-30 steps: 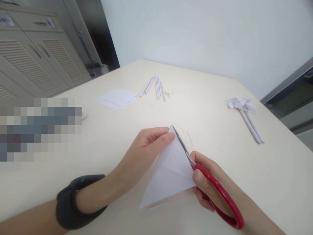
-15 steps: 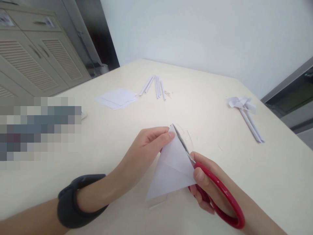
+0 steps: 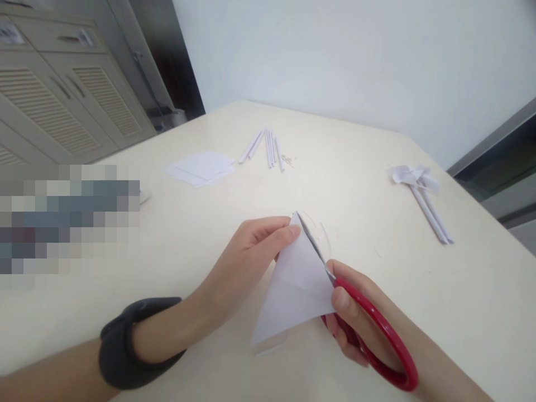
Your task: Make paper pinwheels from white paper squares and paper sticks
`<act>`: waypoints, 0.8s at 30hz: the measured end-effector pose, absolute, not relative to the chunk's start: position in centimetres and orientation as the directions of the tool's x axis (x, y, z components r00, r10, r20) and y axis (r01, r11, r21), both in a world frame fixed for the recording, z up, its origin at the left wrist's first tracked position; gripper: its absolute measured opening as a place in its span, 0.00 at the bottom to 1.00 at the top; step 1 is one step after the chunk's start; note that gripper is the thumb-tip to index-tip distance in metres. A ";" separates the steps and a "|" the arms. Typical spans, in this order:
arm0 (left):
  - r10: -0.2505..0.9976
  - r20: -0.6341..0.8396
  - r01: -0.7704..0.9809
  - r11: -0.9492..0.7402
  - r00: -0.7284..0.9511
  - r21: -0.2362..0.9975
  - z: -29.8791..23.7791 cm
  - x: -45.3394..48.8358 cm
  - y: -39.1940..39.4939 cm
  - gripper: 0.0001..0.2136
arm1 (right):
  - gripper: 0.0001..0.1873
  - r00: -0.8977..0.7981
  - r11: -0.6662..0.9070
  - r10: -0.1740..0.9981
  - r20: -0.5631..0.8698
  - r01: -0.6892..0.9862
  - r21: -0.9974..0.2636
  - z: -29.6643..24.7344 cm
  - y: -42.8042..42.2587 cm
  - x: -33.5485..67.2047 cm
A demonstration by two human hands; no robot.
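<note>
A white paper (image 3: 293, 290) folded into a triangle is pinched near its top corner by my left hand (image 3: 255, 245), thumb on the front. My right hand (image 3: 355, 307) grips red-handled scissors (image 3: 387, 326). Their blades lie along the paper's right edge and reach up to the top corner. A few thin paper trimmings (image 3: 325, 237) lie on the table just right of the blades. Under the lower left corner of the folded paper, another thin strip (image 3: 270, 350) rests on the table.
On the white table (image 3: 201, 229), paper sheets (image 3: 203, 168) lie at the back left. Several rolled paper sticks (image 3: 270, 148) and small thin pieces (image 3: 288, 161) lie beyond. At the right are paper pinwheels (image 3: 422, 192) on sticks. Louvred cabinets (image 3: 84, 84) stand left.
Almost nothing differs. The folded paper and the scissors have shifted very slightly; both hands keep the same hold.
</note>
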State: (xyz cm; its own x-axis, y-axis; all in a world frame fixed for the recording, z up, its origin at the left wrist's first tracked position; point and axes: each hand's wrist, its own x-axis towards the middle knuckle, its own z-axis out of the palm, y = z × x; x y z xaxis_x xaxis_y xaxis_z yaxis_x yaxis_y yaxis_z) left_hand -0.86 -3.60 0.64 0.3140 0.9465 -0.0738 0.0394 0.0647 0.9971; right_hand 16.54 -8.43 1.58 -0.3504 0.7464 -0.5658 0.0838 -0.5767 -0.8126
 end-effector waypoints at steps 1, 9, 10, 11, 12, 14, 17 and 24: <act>0.947 -0.073 0.036 0.065 0.314 0.997 0.6 -0.9 -3.6 0.15 | 0.27 -0.350 -0.575 0.747 -0.565 0.087 -0.814 1.6 -8.4 16.5; 0.946 -0.085 0.018 0.083 0.312 0.996 0.7 -0.8 -3.6 0.14 | 0.26 -0.360 -0.563 0.744 -0.563 0.116 -0.818 1.4 -8.6 16.7; 0.947 -0.083 0.013 0.083 0.311 0.996 0.7 -0.8 -3.6 0.13 | 0.26 -0.366 -0.543 0.753 -0.547 0.122 -0.831 1.3 -8.6 16.7; 0.947 -0.082 0.007 0.084 0.311 0.996 0.7 -0.8 -3.6 0.13 | 0.25 -0.374 -0.520 0.764 -0.526 0.126 -0.845 1.2 -8.6 16.8; 0.946 -0.083 0.003 0.086 0.312 0.996 0.7 -0.9 -3.6 0.14 | 0.26 -0.383 -0.496 0.774 -0.505 0.129 -0.859 1.1 -8.6 16.8; 0.944 -0.085 -0.002 0.090 0.319 0.996 0.8 -0.9 -3.6 0.14 | 0.26 -0.392 -0.474 0.783 -0.482 0.125 -0.872 1.0 -8.5 16.7; 0.939 -0.083 -0.006 0.091 0.334 0.996 0.9 -0.9 -3.6 0.14 | 0.27 -0.389 -0.504 0.775 -0.498 0.095 -0.858 1.2 -8.5 16.7; 0.936 -0.088 -0.018 0.100 0.341 0.995 0.7 -0.9 -3.5 0.13 | 0.27 -0.381 -0.542 0.759 -0.529 0.081 -0.836 1.9 -8.5 16.6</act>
State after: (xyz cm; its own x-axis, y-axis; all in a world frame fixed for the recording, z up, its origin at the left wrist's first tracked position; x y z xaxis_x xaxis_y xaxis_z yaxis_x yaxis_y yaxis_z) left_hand -0.88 -3.47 0.70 0.3410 0.9359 -0.0881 -0.0178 0.1002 0.9948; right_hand 16.56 -8.53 1.87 -0.3808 0.7586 -0.5287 0.0811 -0.5421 -0.8364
